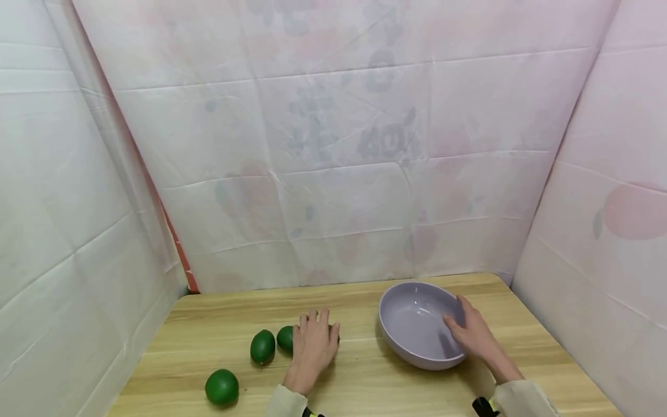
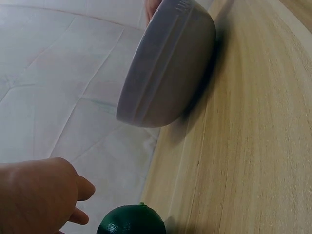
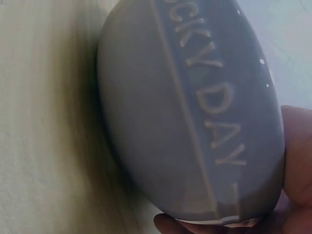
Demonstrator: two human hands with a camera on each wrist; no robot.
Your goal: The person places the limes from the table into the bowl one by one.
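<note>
right hand [image 1: 473, 335] pinching the rim of a bowl [image 1: 414, 324] at the table's [image 1: 401, 394] right, room between bowl and left hand [image 1: 314, 343], fingers loosely spread over green fruits [image 1: 263, 346], bowl glossy, round, lavender, creased sheeting [image 1: 339, 174] past far edge

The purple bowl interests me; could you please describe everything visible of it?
The purple bowl is round and looks glossy, like glazed ceramic, with a ridge and raised-looking lettering, including "DAY", on its outer wall. Its opening faces up; no contents show. It is at the right of the wooden table. The right hand grips its rim; whether its base touches the table is unclear.
</note>
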